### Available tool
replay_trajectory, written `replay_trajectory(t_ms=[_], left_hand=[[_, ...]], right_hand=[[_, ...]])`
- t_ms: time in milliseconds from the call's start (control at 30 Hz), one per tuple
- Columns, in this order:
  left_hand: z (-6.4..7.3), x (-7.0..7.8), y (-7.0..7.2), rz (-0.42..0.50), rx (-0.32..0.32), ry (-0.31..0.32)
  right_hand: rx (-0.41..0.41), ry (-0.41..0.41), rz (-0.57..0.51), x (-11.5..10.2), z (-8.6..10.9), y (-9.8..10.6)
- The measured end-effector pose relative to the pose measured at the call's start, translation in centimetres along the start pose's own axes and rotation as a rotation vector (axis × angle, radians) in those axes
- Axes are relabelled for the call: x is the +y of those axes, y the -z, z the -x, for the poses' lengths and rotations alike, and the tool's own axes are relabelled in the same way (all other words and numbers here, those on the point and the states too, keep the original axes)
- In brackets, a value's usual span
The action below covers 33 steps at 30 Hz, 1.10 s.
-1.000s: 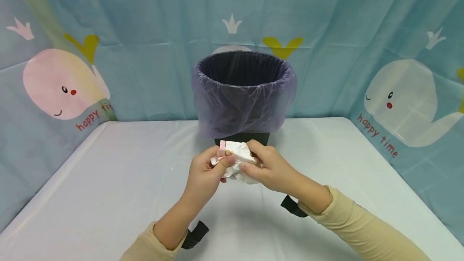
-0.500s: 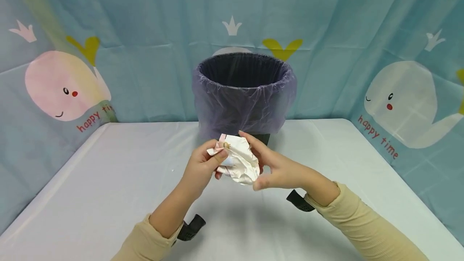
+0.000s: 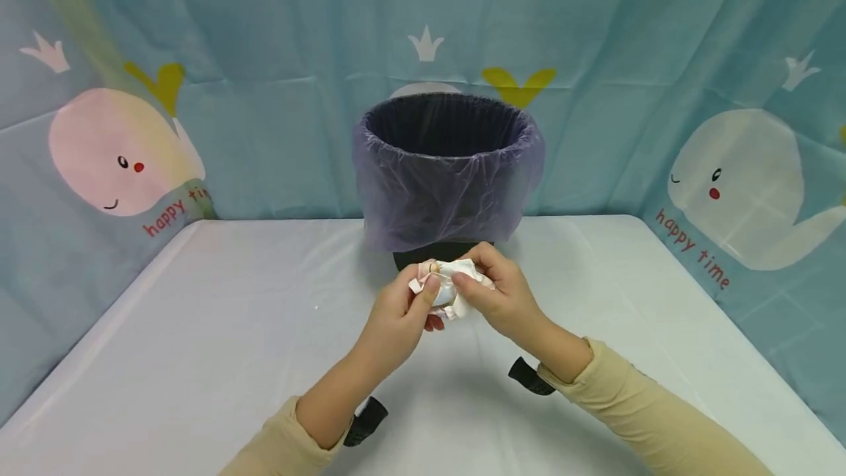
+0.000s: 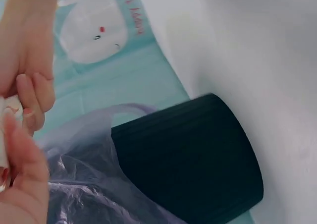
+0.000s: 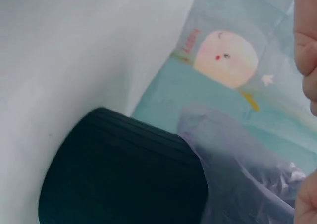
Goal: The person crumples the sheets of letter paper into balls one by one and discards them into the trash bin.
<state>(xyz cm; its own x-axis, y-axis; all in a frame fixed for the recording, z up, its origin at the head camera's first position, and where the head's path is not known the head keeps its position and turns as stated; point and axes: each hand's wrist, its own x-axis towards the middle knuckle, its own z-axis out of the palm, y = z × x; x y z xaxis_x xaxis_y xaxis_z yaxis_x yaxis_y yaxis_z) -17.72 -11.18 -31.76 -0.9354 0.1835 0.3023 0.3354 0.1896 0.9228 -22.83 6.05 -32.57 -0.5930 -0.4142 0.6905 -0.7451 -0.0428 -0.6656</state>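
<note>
Between the two hands, above the white table, is a crumpled piece of white paper (image 3: 446,292) with pink edges and a small printed figure. My left hand (image 3: 394,318) pinches its left side, thumb on top. From the right, my right hand (image 3: 502,296) grips the other side with thumb and curled fingers. Much of the paper is hidden by the fingers. Only a sliver of the paper (image 4: 12,107) shows at the left edge of the left wrist view. In the right wrist view parts of the hands appear at the right edge, the paper out of sight.
Behind the hands stands a dark bin (image 3: 443,252) lined with a purple plastic bag (image 3: 449,200), its mouth facing up. A white-covered table (image 3: 264,314) lies below. Blue curtains (image 3: 284,145) with whale prints close off the back and sides.
The right hand loosened from the paper half a second ago and showed it spread wider; now it grips again. The paper is squeezed smaller, and both hands sit slightly further right.
</note>
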Motion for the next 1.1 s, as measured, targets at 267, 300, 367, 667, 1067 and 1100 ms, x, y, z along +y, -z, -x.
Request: replay_trajectory(t_ms=[267, 300, 367, 667, 1067, 1100], left_hand=[[0.3, -0.4, 0.9, -0.169, -0.138, 0.079], [0.3, -0.5, 0.9, -0.188, -0.131, 0.075], [0.3, -0.5, 0.9, -0.200, -0.133, 0.049], [-0.1, -0.9, -0.6, -0.173, -0.041, -0.085], [-1.3, -0.7, -2.1, 0.179, 0.059, 0.040], [-1.6, -0.9, -1.7, 0.223, 0.017, 0.068]], right_hand=[[-0.061, -0.235, 0.082, -1.2, -0.1, 0.1], [-0.093, -0.255, 0.085, -1.3, -0.1, 0.2], [-0.144, -0.275, 0.079, -1.2, -0.1, 0.2], [-0.041, -0.190, -0.064, -0.2, -0.5, -0.8], [0.355, -0.022, 0.149, -0.1, -1.1, -2.9], [0.318, -0.069, 0.143, -0.1, -1.1, -2.6]])
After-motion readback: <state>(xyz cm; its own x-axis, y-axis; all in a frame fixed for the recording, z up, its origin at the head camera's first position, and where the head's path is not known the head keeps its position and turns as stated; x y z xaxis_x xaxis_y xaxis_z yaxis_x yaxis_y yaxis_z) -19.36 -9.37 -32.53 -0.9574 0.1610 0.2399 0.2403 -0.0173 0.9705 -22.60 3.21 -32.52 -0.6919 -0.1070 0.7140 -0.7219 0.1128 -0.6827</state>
